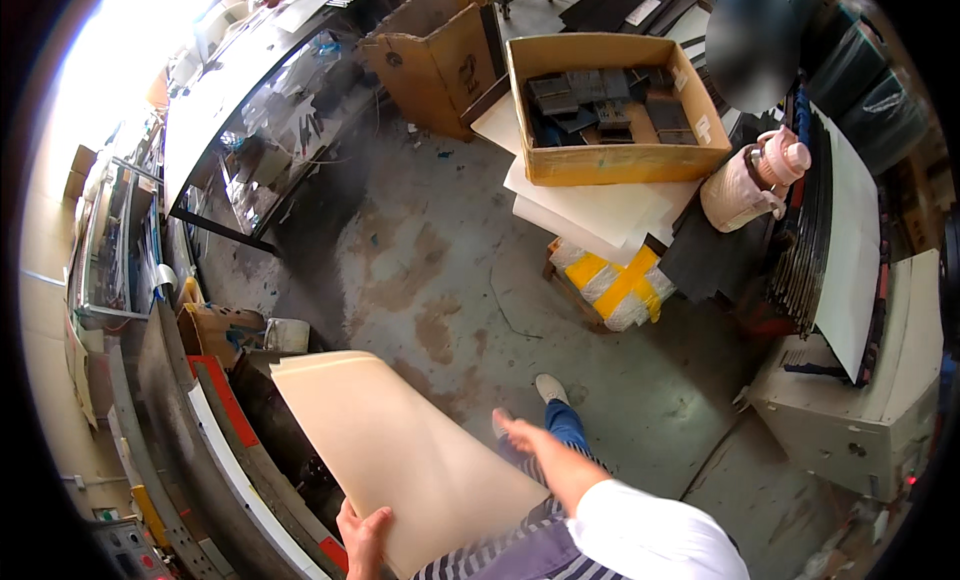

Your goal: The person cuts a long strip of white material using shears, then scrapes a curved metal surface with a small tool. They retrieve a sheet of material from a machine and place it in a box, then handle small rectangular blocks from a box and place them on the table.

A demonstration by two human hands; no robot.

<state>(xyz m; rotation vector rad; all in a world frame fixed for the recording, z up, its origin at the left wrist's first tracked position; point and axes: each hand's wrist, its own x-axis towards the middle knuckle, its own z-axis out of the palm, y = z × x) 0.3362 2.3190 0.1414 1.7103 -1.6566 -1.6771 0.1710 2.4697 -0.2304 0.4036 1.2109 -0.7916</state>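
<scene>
A thin stack of large cream sheets (pixel 400 440) leans against my body at the lower middle, with several layers showing at its far left corner. My left hand (pixel 366 536) grips the stack's near left edge, its thumb lying on the top sheet. To the right of the sheets, my right hand (pixel 519 434) hangs in the air above the floor, apart from them. Its fingers look stretched out, and nothing shows in them. I cannot tell from this view whether the sheets are paper or thin board.
A cardboard box (pixel 620 165) of dark flat blocks sits on white sheets at upper right. Beside it stand a pink bottle (pixel 738 190) and a stack of dark boards (pixel 800 240). A yellow-taped bundle (pixel 620 285) lies below. Machine rails (pixel 230 405) run along the left.
</scene>
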